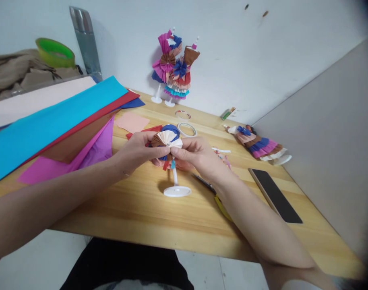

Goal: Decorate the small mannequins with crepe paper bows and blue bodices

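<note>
Between my hands is a pleated paper rosette (166,139), brown on its left part and white on the right. My left hand (138,149) pinches its left and lower edge with thumb and fingers. From the other side my right hand (194,151) closes on its right edge, the two thumbs almost touching. Behind the rosette is a small paper-dressed figure with blue paper at the top and red and light-blue strips below. Its white stand (177,191) rests upright on the wooden table (126,217).
Coloured paper sheets (60,114) cover the left side. Scissors (222,207) lie partly under my right forearm, with a phone (276,195) farther right. Tape rolls (187,129) lie behind my hands. Two dressed figures (174,72) stand at the wall; another (256,143) lies at the right.
</note>
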Demonstrator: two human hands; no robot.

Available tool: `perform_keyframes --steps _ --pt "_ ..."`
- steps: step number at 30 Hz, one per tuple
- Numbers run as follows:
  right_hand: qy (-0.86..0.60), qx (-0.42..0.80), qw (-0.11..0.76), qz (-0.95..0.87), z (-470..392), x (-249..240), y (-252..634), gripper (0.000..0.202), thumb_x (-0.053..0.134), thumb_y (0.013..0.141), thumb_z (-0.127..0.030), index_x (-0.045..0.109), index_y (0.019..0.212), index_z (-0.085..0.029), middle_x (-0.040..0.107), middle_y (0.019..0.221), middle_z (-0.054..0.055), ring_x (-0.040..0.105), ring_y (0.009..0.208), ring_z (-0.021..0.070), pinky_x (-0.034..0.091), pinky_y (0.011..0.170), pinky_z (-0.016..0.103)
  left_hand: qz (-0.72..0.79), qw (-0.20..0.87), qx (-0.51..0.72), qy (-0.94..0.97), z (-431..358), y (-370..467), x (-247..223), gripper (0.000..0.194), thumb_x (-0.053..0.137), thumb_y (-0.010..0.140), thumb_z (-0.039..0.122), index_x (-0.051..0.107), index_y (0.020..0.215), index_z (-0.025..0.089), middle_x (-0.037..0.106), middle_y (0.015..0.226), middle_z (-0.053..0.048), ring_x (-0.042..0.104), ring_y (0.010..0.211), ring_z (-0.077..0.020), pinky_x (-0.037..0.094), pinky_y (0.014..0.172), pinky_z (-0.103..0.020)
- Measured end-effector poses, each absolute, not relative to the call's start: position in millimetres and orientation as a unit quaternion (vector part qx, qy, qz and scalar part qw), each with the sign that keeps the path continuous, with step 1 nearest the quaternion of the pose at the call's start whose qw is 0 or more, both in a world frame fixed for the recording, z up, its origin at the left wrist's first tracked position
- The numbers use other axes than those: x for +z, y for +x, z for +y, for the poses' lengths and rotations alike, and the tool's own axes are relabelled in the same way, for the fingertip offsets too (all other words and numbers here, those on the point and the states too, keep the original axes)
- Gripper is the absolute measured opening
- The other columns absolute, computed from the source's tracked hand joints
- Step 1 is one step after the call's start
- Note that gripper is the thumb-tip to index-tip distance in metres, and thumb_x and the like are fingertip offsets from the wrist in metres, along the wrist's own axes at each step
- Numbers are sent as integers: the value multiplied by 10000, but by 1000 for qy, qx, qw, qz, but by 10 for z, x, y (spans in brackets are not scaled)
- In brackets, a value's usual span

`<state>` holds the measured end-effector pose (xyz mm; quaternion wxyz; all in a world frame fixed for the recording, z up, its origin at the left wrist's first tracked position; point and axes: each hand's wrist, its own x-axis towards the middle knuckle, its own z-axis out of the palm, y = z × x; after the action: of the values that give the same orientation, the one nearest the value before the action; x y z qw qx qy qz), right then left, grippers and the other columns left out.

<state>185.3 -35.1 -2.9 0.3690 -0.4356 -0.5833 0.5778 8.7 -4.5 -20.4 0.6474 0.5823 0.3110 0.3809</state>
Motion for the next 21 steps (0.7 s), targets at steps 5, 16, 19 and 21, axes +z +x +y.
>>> perform_keyframes --steps 5,16,19,21 --pt "-452 562 350 -598 -357 13 1856 413 791 621 -561 677 674 -168 649 624 14 571 569 124 467 586 266 332 651 364 577 -59 101 -131 145 723 614 170 671 736 111 662 615 -3 588 545 -93 488 497 -182" --pt "-459 511 344 -640 -334 6 1873 349 736 686 -485 643 646 -151 577 548 -12 503 508 98 376 500 234 322 680 357 554 -53 91 -160 194 752 591 186 672 753 116 665 645 -17 609 602 -116 500 521 -194" --pt "-464 524 359 -617 -348 5 1859 368 769 663 -498 618 634 -164 582 548 -13 545 524 115 410 510 242 308 694 363 540 -57 90 -153 210 771 599 197 668 761 113 659 658 -22 611 605 -118 514 535 -207" --pt "-461 534 369 -605 -358 18 1851 398 782 645 -527 600 616 -174 592 554 -11 564 535 123 439 528 251 295 706 366 529 -64 84 -144 227 774 610 219 665 778 112 661 678 -27 624 619 -127 525 544 -217"
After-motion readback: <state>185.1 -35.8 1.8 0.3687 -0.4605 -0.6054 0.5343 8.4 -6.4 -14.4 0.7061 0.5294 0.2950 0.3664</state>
